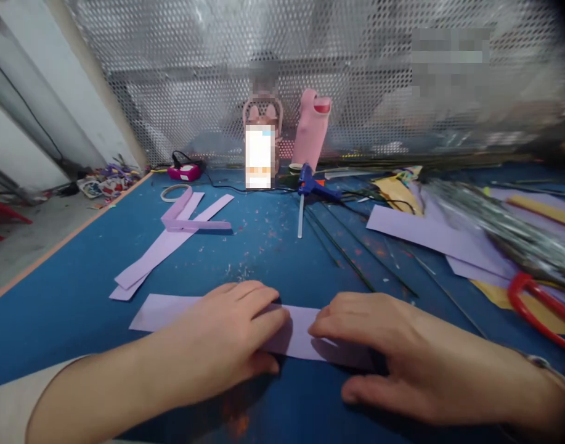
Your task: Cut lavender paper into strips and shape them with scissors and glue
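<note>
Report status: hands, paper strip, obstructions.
Left hand and right hand open on lilac paper strip. Strip lying across blue tabletop. Blue glue gun beyond, off the strip.

**Pale sleeve (21,404), slim bracelet (538,362)**

On my left arm (138,376) I wear an off-white sleeve — plain and loose, its open edge curving round the forearm. A narrow bracelet, silvery where light catches it, rings my right wrist (508,373) — finer detail blurs. Left grip (240,330) and right grip (379,333) are bare.
</note>
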Available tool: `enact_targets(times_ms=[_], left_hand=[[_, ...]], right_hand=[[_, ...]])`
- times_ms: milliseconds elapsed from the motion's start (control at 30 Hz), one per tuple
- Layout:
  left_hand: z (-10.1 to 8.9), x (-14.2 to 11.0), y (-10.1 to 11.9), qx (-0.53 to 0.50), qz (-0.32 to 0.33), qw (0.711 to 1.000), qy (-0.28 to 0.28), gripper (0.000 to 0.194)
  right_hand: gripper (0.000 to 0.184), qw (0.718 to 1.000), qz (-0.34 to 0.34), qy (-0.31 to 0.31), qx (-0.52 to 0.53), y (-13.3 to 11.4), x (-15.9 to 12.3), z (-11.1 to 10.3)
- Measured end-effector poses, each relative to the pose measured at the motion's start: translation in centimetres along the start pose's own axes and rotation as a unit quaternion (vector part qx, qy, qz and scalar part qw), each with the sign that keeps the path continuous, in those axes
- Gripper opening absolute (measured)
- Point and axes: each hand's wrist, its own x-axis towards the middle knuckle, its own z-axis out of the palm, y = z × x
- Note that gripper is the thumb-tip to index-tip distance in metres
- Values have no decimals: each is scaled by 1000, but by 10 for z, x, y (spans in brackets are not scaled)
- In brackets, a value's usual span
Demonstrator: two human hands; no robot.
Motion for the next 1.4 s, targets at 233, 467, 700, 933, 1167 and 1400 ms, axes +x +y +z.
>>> enact_targets(times_ms=[233,467,700,933,1167,1400], left_hand=[[2,-3,7,-47,-15,999,-22,43],[8,-11,5,-51,0,999,6,25],[4,-7,6,-101,-87,991,7,19],[5,-7,5,-71,-36,996,45,66],[6,-9,5,-41,-47,997,41,27],[10,-7,7,21,13,995,96,18]], right_hand=[[46,997,-46,56,-10,6,5,7],[65,997,-31,58,-42,1,8,14],[66,997,28,76,11,-3,5,20],[75,931,128,121,318,3,10,20],[87,827,192,125,514,13,22,20],[83,788,175,54,588,14,26,22]])
